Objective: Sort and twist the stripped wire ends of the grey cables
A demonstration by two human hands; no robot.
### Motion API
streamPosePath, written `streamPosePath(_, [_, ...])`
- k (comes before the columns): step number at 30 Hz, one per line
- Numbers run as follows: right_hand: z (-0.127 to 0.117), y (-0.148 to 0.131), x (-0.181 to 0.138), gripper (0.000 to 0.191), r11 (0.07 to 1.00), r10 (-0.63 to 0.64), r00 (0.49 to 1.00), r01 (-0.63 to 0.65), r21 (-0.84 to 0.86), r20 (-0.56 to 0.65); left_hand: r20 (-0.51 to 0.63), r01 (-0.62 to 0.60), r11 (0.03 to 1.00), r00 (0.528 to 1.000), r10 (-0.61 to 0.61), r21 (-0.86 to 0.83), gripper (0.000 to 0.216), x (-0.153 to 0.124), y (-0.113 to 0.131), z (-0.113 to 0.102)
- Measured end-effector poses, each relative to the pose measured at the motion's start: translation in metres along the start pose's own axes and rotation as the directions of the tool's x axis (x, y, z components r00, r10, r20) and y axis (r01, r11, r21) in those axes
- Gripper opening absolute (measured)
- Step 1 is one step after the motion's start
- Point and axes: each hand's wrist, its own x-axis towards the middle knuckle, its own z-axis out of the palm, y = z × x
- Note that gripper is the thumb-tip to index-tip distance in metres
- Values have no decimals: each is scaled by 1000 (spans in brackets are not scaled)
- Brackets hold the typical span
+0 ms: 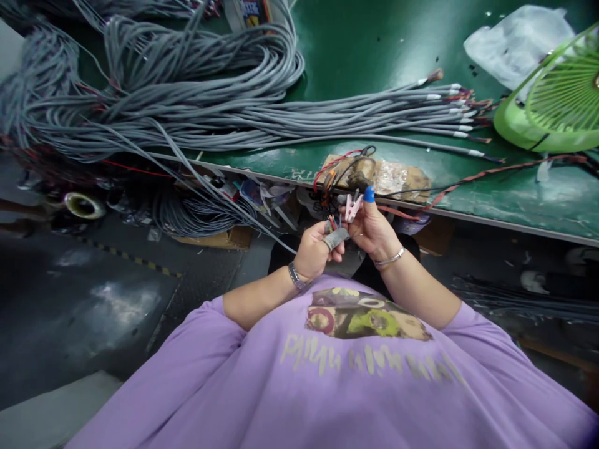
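Note:
My left hand (314,251) is closed around the end of a grey cable, and short coloured wires (333,222) stick out above its fingers. A grey band (336,238) lies across those fingers; I cannot tell whether it is a finger wrap or part of the cable. Close beside it, my right hand (374,232) pinches a small pink clip (353,207) between thumb and fingers. A blue cover (369,194) sits on the right thumb. Just beyond the hands, a stained cardboard piece (414,181) lies on the bench edge with a brownish lump (363,171) and red and black leads.
A thick bundle of grey cables (224,121) stretches across the green bench (365,37), stripped ends to the right. A green fan (524,125) and a clear plastic bag (519,43) stand at the right. Below the bench are a cable coil (201,215) and boxes.

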Motion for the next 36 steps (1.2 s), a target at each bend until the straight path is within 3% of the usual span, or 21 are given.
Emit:
streamPosePath(5, [-17,5,-10,67,999,45,991,-42,-25,129,4,-3,1000,1000,3,6,40,-6,-3,-5])
streamPosePath(10, [-37,20,-28,59,996,63,957,-40,-85,283,-20,-25,1000,999,25,8,38,-9,-8,-13])
streamPosePath(14, [-37,25,-35,34,980,-79,971,117,-162,225,-23,-58,998,998,58,23,37,-7,-11,-15])
streamPosePath(16, [-33,24,-36,31,972,-113,974,149,-182,196,-30,-68,998,997,69,14,37,-6,-13,-14])
streamPosePath(19, [-28,23,-34,36,981,-76,982,104,-162,173,-29,-82,996,996,81,-41,37,-5,-13,-14])
streamPosePath(25, [-30,24,-24,46,998,64,984,-58,-40,166,115,-43,991,992,57,-124,37,-7,-9,-15])
streamPosePath(30, [-31,11,-11,46,992,109,992,-112,50,69,65,-256,962,963,263,-93,29,-4,-12,-20])
streamPosePath(36, [-16,-6,-6,57,998,51,984,-44,-40,173,103,-399,917,912,396,3,22,-4,-5,-16])
